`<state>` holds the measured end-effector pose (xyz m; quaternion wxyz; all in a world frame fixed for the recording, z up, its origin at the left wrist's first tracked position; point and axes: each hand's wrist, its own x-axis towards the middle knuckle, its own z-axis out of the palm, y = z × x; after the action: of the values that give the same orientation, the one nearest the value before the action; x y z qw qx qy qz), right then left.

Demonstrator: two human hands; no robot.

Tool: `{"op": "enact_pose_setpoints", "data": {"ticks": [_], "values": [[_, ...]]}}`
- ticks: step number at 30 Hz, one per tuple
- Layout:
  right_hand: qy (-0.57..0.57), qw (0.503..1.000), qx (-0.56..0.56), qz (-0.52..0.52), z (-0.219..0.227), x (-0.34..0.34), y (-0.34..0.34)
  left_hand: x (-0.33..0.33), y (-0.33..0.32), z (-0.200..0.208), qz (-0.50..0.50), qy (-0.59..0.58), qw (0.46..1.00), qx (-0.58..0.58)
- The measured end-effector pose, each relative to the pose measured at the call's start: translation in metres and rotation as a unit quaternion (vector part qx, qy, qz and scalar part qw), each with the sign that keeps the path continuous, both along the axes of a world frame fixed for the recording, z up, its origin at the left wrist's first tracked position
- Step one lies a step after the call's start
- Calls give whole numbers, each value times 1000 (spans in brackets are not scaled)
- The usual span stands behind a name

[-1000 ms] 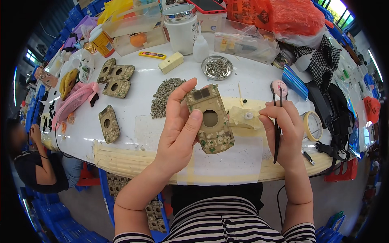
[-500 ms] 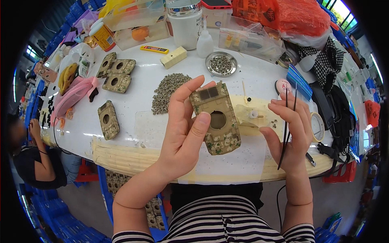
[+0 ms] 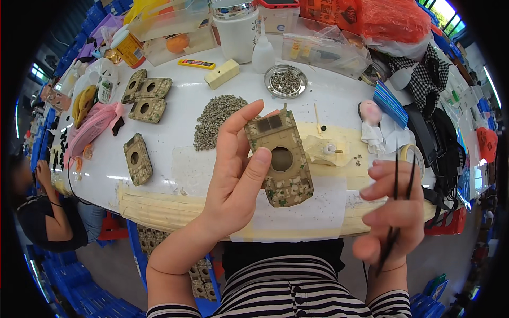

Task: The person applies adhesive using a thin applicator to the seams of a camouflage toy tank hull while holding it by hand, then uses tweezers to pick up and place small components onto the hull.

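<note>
My left hand (image 3: 231, 188) grips a camouflage-painted toy tank hull (image 3: 291, 185) by its side, thumb near the round opening in its top. My right hand (image 3: 400, 214), slightly blurred, is off to the right over the table's front edge. It holds black tweezers (image 3: 396, 172) across the fingers, tips pointing up and away from the hull. Behind my left hand lies a heap of small metal pieces (image 3: 219, 122). Several matching hulls rest at the left, one of them a single hull (image 3: 139, 160) standing apart from a cluster (image 3: 147, 108).
A round metal dish (image 3: 304, 85) with more small pieces sits farther back, near a white squeeze bottle (image 3: 263, 55) and a cream block (image 3: 221, 74). Right of the hull is a taped-down patch (image 3: 318, 151) with a small nozzle. A person (image 3: 50, 217) sits at the far left.
My right hand has moved right and toward me with the tweezers, away from the hull. My left hand has barely shifted and still holds the hull.
</note>
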<state>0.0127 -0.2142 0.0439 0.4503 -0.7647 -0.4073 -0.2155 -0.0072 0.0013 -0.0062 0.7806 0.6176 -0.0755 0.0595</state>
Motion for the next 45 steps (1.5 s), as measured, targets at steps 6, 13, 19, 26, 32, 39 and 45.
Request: {"op": "enact_pose_setpoints", "data": {"ticks": [6,13,19,26,32,39,45], "values": [[188,966,160,83,38,-44,-1,1,-3,3,-12,2,998,-55],[134,935,133,301,37,-17,-28,3,-7,9,9,55,994,-94],[92,985,130,65,10,-12,-32,2,-7,10,-13,95,989,-111],[-39,977,-129,-167,-30,33,-9,4,-4,7,-28,118,984,-128],[-14,986,-108,-123,-45,44,-2,3,-5,9,-36,145,979,-136],[-72,987,-47,-136,-20,27,2,2,-3,5,-50,138,979,-138],[64,997,42,5,-19,17,20,2,-2,8,-72,148,976,-140]]}}
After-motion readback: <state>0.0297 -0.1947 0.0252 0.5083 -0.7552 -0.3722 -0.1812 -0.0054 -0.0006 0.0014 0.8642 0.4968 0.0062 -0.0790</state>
